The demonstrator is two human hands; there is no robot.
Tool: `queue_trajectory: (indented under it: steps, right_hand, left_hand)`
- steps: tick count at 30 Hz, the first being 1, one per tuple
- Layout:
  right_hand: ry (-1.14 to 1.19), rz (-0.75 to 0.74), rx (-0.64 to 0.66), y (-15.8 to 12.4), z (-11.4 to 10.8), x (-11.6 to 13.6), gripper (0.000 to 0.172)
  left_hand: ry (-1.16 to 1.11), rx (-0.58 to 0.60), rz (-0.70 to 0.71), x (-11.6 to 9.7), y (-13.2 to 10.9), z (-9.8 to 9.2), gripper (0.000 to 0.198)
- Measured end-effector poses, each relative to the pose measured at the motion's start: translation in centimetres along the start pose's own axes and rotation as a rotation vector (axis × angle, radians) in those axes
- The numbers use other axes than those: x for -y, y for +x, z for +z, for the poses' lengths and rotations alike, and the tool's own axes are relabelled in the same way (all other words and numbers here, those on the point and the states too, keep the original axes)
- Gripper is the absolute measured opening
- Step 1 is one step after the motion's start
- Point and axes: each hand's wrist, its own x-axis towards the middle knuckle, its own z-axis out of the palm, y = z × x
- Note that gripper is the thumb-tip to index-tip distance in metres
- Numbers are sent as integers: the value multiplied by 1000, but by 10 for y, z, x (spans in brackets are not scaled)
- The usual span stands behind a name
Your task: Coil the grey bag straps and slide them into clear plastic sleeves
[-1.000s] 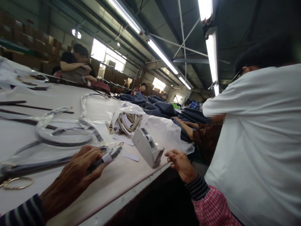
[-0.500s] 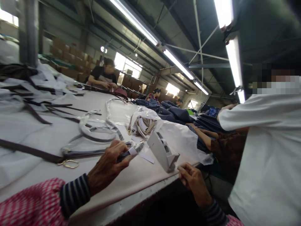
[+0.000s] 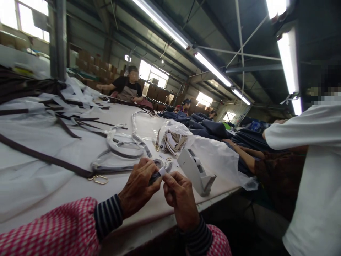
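My left hand (image 3: 138, 186) is closed round the end of a dark strap wrapped in clear plastic (image 3: 125, 166), which lies on the white table (image 3: 34, 177). A small white tag (image 3: 162, 171) sits on the strap's end, between my two hands. My right hand (image 3: 178, 197) pinches at that tag, touching the left hand's fingers. Just right of my hands stands a grey tape dispenser (image 3: 196, 171) near the table's front edge.
More wrapped straps (image 3: 125, 147), a brown strap with a gold ring (image 3: 98, 179) and a clear bag of folded pieces (image 3: 173, 138) lie on the table. A person in white (image 3: 314, 177) stands close at right. Other people work at the far end beside dark cloth (image 3: 205, 128).
My right hand has come up from below the table's edge and met the left hand at the strap's tagged end. The view has swung left.
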Motion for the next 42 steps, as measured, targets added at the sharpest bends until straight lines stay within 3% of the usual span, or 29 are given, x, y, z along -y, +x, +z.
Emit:
queue_trajectory:
  steps: [6, 12, 17, 21, 25, 27, 29, 31, 34, 37, 42]
  right_hand:
    - [-36, -31, -58, 12, 7, 1, 44]
    - [-176, -194, -45, 24, 14, 7, 45]
    - [-287, -292, -54, 34, 19, -1, 49]
    - [-256, -322, 12, 40, 23, -18, 60]
    - [-161, -255, 141, 43, 16, -28, 47]
    - [-246, -262, 127, 43, 7, -27, 35]
    - [-460, -442, 14, 41, -3, -20, 22]
    - [-751, -726, -44, 38, -11, -5, 13]
    - [-1129, -1053, 108, 34, -15, 19, 28]
    - [-1269, -1178, 226, 28, -13, 32, 35]
    - [-1351, -1208, 199, 14, -12, 26, 32]
  left_hand:
    - [134, -68, 72, -1, 4, -5, 16]
    - [114, -57, 36, -7, 14, -22, 18]
    - [-44, -29, -122, -13, 21, -37, 19]
    - [-213, 46, -287, -12, 25, -41, 24]
    - [-505, 126, -463, -3, 31, -43, 31]
    - [-522, 124, -485, -1, 34, -45, 33]
    - [-440, 135, -467, -1, 37, -48, 33]
    - [-363, 171, -469, -2, 39, -50, 34]
    - [-379, 289, -426, -7, 40, -50, 32]
    - [-373, 392, -292, -18, 37, -51, 25]
    - [-205, 357, -126, -39, 20, -56, 20]
